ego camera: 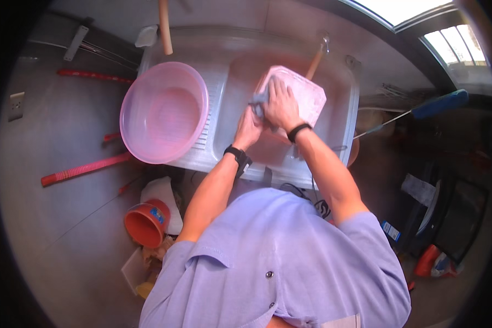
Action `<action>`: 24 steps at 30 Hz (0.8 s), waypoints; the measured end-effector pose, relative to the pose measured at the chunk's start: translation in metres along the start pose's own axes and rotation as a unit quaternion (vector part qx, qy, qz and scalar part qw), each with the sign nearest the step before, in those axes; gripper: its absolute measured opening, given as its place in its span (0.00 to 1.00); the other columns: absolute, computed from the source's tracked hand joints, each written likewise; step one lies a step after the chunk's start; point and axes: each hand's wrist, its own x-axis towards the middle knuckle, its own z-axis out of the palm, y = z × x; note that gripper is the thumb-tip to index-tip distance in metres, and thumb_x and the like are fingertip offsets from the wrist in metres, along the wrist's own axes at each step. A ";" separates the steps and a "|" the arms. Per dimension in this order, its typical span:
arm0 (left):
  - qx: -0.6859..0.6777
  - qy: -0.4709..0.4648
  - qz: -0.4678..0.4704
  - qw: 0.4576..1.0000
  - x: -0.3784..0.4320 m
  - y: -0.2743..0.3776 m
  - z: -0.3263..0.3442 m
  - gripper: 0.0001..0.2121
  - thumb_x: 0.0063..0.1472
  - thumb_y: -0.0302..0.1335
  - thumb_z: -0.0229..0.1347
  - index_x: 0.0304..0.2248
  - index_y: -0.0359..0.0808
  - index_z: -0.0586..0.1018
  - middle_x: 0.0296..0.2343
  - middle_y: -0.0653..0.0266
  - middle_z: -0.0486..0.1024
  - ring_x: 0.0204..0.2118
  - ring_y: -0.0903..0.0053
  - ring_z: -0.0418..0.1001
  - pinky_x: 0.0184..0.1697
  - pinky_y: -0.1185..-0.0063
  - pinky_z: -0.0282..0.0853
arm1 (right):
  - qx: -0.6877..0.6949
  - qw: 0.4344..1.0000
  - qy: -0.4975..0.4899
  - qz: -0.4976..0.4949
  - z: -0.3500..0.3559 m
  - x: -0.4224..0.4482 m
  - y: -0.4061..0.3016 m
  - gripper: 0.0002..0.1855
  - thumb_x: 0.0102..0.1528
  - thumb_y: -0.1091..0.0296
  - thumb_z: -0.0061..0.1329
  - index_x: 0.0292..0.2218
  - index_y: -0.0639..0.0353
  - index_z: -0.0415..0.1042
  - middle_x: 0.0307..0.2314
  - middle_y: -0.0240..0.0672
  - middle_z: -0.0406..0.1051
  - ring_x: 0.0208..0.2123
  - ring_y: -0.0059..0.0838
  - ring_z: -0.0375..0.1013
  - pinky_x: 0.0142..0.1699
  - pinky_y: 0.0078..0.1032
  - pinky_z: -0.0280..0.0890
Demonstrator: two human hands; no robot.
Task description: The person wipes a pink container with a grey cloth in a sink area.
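Note:
A pink square plastic container (310, 98) with cut-off corners is tilted over the basin of a metal sink (240, 78). My left hand (249, 128) grips its near left edge, partly covering it. My right hand (283, 105) lies across the container's flat face, fingers extended, pressing a blue-grey cloth (261, 99) against it. Part of the cloth is hidden under the right fingers and bunches toward my left hand. Behind the container, a tan hose (314, 65) hangs from a wall tap (325, 42).
A large pink plastic basin (164, 112) rests on the sink's ribbed drainboard at left. Red-pink tubes (92, 168) stick out beyond it. An orange bucket (146, 223) lies tipped below on the left. A blue duster (440, 104) projects at right. Another tan pipe (165, 28) hangs above the basin.

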 end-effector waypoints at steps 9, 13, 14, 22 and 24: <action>-0.009 0.019 0.036 0.999 -0.006 0.000 0.003 0.34 0.53 0.26 0.68 0.57 0.31 0.66 0.51 0.41 0.72 0.56 0.47 0.70 0.59 0.61 0.66 | -0.059 0.997 -0.043 0.004 0.006 -0.018 -0.001 0.45 0.56 0.48 0.53 0.67 0.66 0.57 0.67 0.50 0.57 0.70 0.50 0.52 0.72 0.57 0.44; 0.016 0.069 0.098 0.993 -0.003 -0.010 0.009 0.33 0.52 0.27 0.69 0.55 0.31 0.67 0.49 0.42 0.73 0.54 0.47 0.70 0.57 0.61 0.66 | -0.058 0.996 0.043 0.060 0.001 0.026 0.002 0.41 0.55 0.51 0.54 0.62 0.70 0.63 0.63 0.53 0.61 0.67 0.49 0.58 0.68 0.54 0.52; 0.021 0.054 0.086 0.995 -0.005 -0.009 0.008 0.35 0.52 0.27 0.68 0.57 0.29 0.66 0.51 0.39 0.72 0.56 0.47 0.69 0.59 0.62 0.66 | -0.057 0.997 0.012 0.050 0.005 0.016 0.001 0.42 0.56 0.50 0.53 0.62 0.71 0.62 0.63 0.55 0.60 0.67 0.50 0.58 0.68 0.54 0.52; 0.038 0.033 0.063 0.997 -0.001 -0.019 0.007 0.40 0.53 0.25 0.67 0.63 0.30 0.60 0.53 0.46 0.71 0.58 0.57 0.70 0.61 0.68 0.65 | -0.037 0.997 0.011 0.067 -0.006 0.023 0.014 0.47 0.56 0.45 0.54 0.65 0.71 0.58 0.65 0.54 0.59 0.69 0.52 0.55 0.70 0.57 0.47; -0.002 -0.022 0.043 0.999 -0.001 0.003 0.001 0.44 0.52 0.26 0.68 0.65 0.30 0.58 0.56 0.44 0.69 0.61 0.56 0.67 0.64 0.68 0.63 | -0.041 0.995 -0.018 0.088 0.000 0.016 0.011 0.48 0.55 0.45 0.56 0.64 0.73 0.59 0.66 0.55 0.57 0.68 0.51 0.55 0.70 0.58 0.48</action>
